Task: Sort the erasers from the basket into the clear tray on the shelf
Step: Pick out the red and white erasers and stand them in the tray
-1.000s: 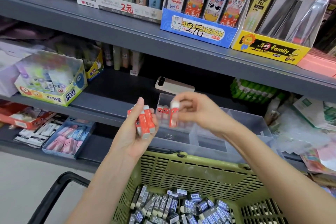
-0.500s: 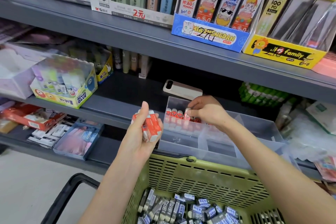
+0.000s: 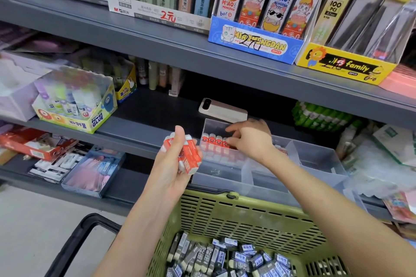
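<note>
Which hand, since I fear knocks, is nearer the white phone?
Right. The right hand is just in front of the white phone; the left hand holds erasers lower left.

The left forearm (image 3: 139,220) rises from below. The left hand (image 3: 172,164) is upright with the thumb on top, and its fingers are curled round a bundle of red erasers (image 3: 191,157). The right forearm (image 3: 326,193) reaches forward. The right hand (image 3: 252,141) is palm down, its fingers (image 3: 231,129) stretched leftward.
</note>
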The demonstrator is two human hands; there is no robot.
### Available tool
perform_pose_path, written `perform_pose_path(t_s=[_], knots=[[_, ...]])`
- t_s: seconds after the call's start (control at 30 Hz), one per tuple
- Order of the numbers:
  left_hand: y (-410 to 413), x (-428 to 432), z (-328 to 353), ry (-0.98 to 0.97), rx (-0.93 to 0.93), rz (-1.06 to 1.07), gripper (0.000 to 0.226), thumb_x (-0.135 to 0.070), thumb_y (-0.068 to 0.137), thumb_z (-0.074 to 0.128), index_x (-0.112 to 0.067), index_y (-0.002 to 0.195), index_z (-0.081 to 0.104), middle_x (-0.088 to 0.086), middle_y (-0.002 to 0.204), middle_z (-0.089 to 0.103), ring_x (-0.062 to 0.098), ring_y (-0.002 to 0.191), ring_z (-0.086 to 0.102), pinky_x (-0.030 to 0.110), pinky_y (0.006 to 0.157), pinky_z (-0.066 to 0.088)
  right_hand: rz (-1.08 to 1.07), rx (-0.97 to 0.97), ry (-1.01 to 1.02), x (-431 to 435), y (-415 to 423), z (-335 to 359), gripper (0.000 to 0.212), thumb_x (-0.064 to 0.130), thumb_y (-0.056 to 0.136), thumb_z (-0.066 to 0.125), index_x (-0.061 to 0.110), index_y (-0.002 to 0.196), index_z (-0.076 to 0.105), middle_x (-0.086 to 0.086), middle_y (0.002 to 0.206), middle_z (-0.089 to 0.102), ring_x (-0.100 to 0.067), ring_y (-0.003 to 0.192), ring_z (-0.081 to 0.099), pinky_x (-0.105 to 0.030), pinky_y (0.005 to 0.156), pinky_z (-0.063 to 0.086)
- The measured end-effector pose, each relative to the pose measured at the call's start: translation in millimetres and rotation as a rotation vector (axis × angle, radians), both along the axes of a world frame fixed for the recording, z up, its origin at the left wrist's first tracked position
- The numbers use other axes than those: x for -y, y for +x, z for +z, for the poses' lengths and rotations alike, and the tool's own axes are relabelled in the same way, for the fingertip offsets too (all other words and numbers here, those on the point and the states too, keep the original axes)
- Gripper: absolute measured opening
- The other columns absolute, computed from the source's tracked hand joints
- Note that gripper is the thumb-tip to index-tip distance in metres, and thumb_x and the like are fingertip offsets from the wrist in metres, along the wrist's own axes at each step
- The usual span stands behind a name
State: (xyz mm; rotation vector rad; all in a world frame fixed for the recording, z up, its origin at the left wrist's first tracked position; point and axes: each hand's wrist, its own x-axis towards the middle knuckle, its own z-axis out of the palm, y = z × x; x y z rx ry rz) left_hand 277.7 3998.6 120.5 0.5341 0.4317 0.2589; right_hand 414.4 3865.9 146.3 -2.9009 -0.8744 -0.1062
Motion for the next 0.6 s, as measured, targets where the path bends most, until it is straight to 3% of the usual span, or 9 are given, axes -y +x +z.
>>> perform_pose_path(t_s=[0.07, 0.17, 0.27, 0.37, 0.47, 0.53, 0.6], knots=[[0.3, -0.2, -0.3, 0.032, 0.011, 0.012, 0.062, -0.049, 0.048, 0.077, -0.014, 0.095, 0.055, 0.003, 0.067, 0.07, 0.013, 0.062, 0.069, 0.025, 0.054, 0.054, 0.06, 0.054, 0.21, -1.6, -20.3, 9.1, 0.023, 0.038, 0.091, 0.054, 0.031, 0.108, 0.069, 0.009, 0.098, 0.072, -0.011, 0.094, 0.055, -0.03, 0.094, 0.037], [-0.5, -0.1, -2.4, 0.07, 0.054, 0.021, 0.06, -0.05, 0.056, 0.074, -0.011, 0.097, 0.056, 0.004, 0.074, 0.071, 0.014, 0.068, 0.07, 0.024, 0.057, 0.055, 0.227, -0.258, 0.592, -9.5, -67.2, 26.8, 0.028, 0.053, 0.081, 0.057, 0.037, 0.1, 0.068, 0.015, 0.078, 0.069, -0.001, 0.073, 0.055, -0.024, 0.069, 0.044], [-3.3, 2.3, -6.6, 0.14, 0.124, 0.054, 0.045, -0.048, 0.07, 0.068, -0.012, 0.093, 0.053, 0.002, 0.072, 0.069, 0.015, 0.069, 0.07, 0.026, 0.058, 0.055, 0.251, -0.266, 0.566, -15.4, -103.9, 28.0, 0.044, 0.065, 0.069, 0.06, 0.038, 0.103, 0.064, 0.015, 0.062, 0.059, -0.001, 0.063, 0.052, -0.019, 0.062, 0.043], [-4.6, 4.6, -6.1, 0.179, 0.125, 0.105, 0.047, -0.045, 0.074, 0.068, -0.008, 0.1, 0.053, 0.006, 0.078, 0.068, 0.018, 0.074, 0.07, 0.027, 0.06, 0.056, 0.231, -0.232, 0.54, -21.6, -111.0, 26.5, 0.04, 0.045, 0.076, 0.07, 0.029, 0.112, 0.063, 0.009, 0.061, 0.054, -0.004, 0.059, 0.049, -0.021, 0.067, 0.044], [-3.1, 4.8, -7.3, 0.207, 0.097, 0.137, 0.054, -0.045, 0.073, 0.067, -0.007, 0.11, 0.055, 0.008, 0.084, 0.069, 0.019, 0.079, 0.071, 0.027, 0.062, 0.056, 0.263, -0.269, 0.407, -24.4, -106.5, 29.8, 0.047, 0.03, 0.085, 0.065, 0.027, 0.129, 0.052, 0.009, 0.065, 0.053, -0.006, 0.065, 0.05, -0.026, 0.071, 0.045], [-2.2, 4.8, -9.5, 0.223, 0.115, 0.123, 0.046, -0.046, 0.074, 0.066, -0.009, 0.101, 0.058, 0.006, 0.079, 0.067, 0.017, 0.076, 0.07, 0.027, 0.063, 0.056, 0.31, -0.272, 0.356, -21.5, -102.9, 32.1, 0.04, 0.026, 0.086, 0.061, 0.029, 0.126, 0.055, 0.009, 0.064, 0.052, -0.01, 0.067, 0.051, -0.03, 0.071, 0.046], [-2.1, 4.6, -9.6, 0.207, 0.122, 0.1, 0.033, -0.047, 0.074, 0.066, -0.015, 0.082, 0.06, 0.002, 0.069, 0.062, 0.013, 0.068, 0.067, 0.028, 0.062, 0.056, 0.308, -0.362, 0.429, -14.6, -96.5, 35.4, 0.025, 0.025, 0.085, 0.062, 0.029, 0.11, 0.062, 0.003, 0.061, 0.058, -0.007, 0.062, 0.052, -0.027, 0.069, 0.045]])
